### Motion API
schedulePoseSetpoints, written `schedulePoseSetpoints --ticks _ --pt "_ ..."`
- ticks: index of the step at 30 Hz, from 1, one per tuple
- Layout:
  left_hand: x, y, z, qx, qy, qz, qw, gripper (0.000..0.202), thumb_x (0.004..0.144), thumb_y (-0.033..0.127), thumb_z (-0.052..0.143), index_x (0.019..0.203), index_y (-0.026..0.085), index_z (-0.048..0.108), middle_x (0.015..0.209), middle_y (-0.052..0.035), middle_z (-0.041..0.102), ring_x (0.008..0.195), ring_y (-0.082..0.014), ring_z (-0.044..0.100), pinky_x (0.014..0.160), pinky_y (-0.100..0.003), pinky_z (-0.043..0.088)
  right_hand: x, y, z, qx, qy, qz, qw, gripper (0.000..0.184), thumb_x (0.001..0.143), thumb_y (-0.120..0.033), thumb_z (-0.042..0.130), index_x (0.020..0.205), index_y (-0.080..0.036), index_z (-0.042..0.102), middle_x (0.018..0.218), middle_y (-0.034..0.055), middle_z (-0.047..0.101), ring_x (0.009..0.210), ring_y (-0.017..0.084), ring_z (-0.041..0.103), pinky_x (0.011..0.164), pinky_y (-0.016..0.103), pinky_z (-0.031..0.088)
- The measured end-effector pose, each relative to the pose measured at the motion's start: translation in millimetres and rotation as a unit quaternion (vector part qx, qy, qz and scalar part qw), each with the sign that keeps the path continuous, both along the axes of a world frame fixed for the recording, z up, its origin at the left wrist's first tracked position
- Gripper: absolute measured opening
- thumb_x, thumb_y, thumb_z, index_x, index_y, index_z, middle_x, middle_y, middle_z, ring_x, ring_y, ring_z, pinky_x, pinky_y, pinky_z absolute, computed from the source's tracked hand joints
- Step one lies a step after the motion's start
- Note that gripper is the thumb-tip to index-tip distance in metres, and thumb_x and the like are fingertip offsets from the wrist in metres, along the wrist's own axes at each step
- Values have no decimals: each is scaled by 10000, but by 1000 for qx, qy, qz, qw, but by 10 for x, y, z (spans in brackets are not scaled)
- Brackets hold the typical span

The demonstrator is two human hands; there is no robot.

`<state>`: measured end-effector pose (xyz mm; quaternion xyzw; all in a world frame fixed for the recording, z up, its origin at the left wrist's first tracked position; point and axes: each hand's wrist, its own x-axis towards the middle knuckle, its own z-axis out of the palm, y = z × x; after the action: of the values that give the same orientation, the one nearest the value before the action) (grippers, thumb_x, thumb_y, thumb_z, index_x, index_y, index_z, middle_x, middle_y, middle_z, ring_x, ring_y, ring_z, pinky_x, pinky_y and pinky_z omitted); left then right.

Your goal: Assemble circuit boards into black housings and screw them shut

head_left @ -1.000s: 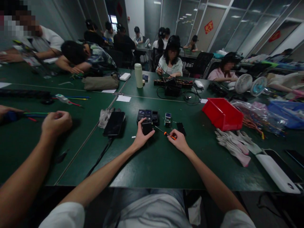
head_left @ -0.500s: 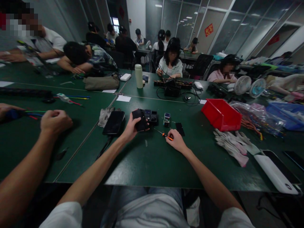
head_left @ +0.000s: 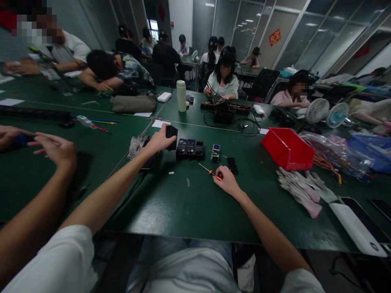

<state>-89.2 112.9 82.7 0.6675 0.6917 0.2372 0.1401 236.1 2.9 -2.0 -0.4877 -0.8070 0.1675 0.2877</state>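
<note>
My left hand (head_left: 159, 141) is stretched forward and to the left, closed round a small black block (head_left: 171, 133) held above the green table (head_left: 195, 203). It hovers over a dark phone (head_left: 149, 160) and grey gloves (head_left: 136, 145). My right hand (head_left: 226, 182) rests on the table, pinching an orange-handled screwdriver (head_left: 210, 172) whose thin shaft points up and left. Between the hands sits a row of black modules (head_left: 190, 148), with a small green-and-white module (head_left: 216, 153) and a flat black piece (head_left: 232, 165) to its right.
A red bin (head_left: 287, 148), pale gloves (head_left: 301, 189), bags of wires (head_left: 332, 152) and a white power bank (head_left: 356, 223) lie on the right. A co-worker's arm and open hand (head_left: 53, 148) reach in at the left. A white bottle (head_left: 181, 95) and several seated people are beyond.
My left hand lifted the black block from in front of the modules and carried it up and left over the phone. The co-worker's fist at the left opened. My right hand stayed put.
</note>
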Motion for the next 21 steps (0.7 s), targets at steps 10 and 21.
schedulePoseSetpoints --ticks 10,21 --pt "138 119 -119 -71 233 -15 970 703 789 620 426 1305 145 382 1089 -241 633 1013 -407 610 821 -484 456 10 -7 32 -12 1 -1 1000 92 778 -171 582 809 -209 505 840 30 556 781 186 503 659 289 410" --pt "226 132 -237 -86 257 -19 963 603 872 558 255 1223 114 462 1108 -250 630 1033 -414 604 855 -532 411 25 18 -13 0 1 -1 1000 103 775 -171 586 787 -206 490 813 20 544 767 178 496 656 283 398"
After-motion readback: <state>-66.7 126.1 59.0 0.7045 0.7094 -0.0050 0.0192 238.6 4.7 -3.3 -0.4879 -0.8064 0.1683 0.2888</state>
